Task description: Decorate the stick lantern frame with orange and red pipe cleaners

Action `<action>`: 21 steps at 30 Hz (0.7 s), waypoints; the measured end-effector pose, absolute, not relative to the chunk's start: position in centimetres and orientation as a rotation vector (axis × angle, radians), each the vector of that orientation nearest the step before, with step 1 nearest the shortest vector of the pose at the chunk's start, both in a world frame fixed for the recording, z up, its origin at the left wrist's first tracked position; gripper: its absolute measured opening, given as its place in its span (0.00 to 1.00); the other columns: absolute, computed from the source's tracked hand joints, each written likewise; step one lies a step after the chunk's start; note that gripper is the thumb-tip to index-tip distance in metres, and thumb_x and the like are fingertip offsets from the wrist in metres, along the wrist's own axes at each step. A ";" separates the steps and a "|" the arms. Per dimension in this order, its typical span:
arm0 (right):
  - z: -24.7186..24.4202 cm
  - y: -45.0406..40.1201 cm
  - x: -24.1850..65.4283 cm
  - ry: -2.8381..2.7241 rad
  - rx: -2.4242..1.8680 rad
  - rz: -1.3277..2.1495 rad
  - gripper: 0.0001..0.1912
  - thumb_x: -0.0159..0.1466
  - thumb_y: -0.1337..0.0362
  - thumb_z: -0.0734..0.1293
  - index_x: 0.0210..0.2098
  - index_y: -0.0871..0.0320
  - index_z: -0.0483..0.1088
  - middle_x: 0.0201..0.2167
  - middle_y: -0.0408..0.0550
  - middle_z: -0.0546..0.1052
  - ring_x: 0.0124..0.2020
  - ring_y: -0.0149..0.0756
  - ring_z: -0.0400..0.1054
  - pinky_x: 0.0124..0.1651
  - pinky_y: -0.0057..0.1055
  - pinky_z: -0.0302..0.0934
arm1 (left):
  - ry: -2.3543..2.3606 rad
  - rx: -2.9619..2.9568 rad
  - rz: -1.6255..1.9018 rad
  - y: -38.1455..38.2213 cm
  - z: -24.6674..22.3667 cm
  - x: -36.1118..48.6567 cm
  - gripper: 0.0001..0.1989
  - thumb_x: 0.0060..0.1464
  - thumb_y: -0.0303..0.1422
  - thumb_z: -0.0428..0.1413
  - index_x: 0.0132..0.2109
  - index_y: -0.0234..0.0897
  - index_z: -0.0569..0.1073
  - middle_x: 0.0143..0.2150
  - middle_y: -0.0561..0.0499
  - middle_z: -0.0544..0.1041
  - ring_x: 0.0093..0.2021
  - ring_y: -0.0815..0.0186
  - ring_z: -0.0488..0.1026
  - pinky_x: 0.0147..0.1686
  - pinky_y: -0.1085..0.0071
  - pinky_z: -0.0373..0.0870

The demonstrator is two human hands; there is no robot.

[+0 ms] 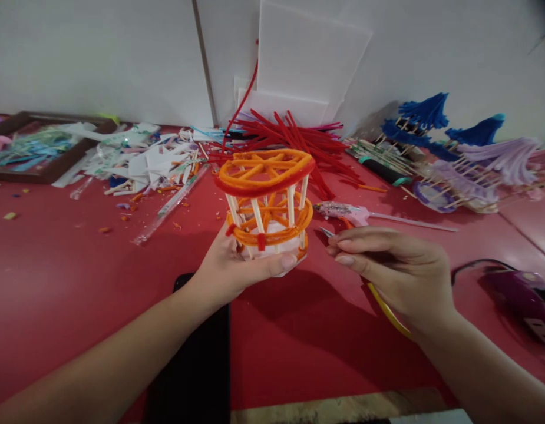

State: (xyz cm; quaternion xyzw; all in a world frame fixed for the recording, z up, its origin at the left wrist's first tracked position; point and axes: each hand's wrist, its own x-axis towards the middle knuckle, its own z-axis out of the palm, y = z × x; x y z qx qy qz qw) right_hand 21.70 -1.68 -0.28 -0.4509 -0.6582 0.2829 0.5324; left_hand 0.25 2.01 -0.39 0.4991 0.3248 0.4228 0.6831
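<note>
My left hand (237, 268) is closed round the base of a small two-tier craft model (266, 203), its thumb lying across the front. Orange fuzzy pipe-cleaner rings with spokes form the tiers, pale wooden sticks stand between them as posts, and small red pieces wrap the lower ring. To the right of the model, apart from it, my right hand (387, 259) grips a yellow-handled tool (391, 312). Its pointed metal tip shows past the fingertips, while most of the tool is hidden in the palm. Behind that hand lies a pink glue gun (343, 211) with a glue stick in it.
Red pipe cleaners (290, 138) are piled at the back. White scraps (152, 162) and a brown tray (46, 171) lie left. Blue and lilac pavilion-like models (479, 159) stand right, above a purple corded device (519, 300). A black phone-like slab (192, 365) lies under my left forearm.
</note>
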 end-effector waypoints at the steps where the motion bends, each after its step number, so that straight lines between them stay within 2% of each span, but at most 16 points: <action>1: -0.3 -1.7 21.7 -1.555 -1.070 0.695 0.14 0.53 0.73 0.74 0.35 0.48 0.79 0.34 0.38 0.82 0.36 0.30 0.77 0.44 0.27 0.72 | 0.729 1.120 0.946 2.0 -0.4 0.2 0.19 0.43 0.31 0.67 0.44 0.35 0.77 0.45 0.44 0.82 0.46 0.55 0.78 0.48 0.62 0.75; 7: -0.5 -1.8 21.6 -1.469 -1.031 0.776 0.15 0.53 0.75 0.73 0.35 0.49 0.77 0.34 0.37 0.81 0.36 0.28 0.77 0.42 0.23 0.73 | 0.725 1.113 0.946 2.1 -0.6 0.2 0.20 0.42 0.30 0.68 0.45 0.35 0.76 0.44 0.45 0.82 0.45 0.58 0.79 0.47 0.66 0.75; 21: -0.3 -1.7 21.6 -1.501 -0.995 0.749 0.13 0.52 0.76 0.74 0.32 0.51 0.77 0.33 0.39 0.82 0.35 0.30 0.77 0.41 0.25 0.73 | 0.729 1.104 0.953 2.1 -0.6 0.3 0.19 0.41 0.30 0.68 0.44 0.36 0.77 0.44 0.46 0.82 0.45 0.59 0.79 0.47 0.67 0.76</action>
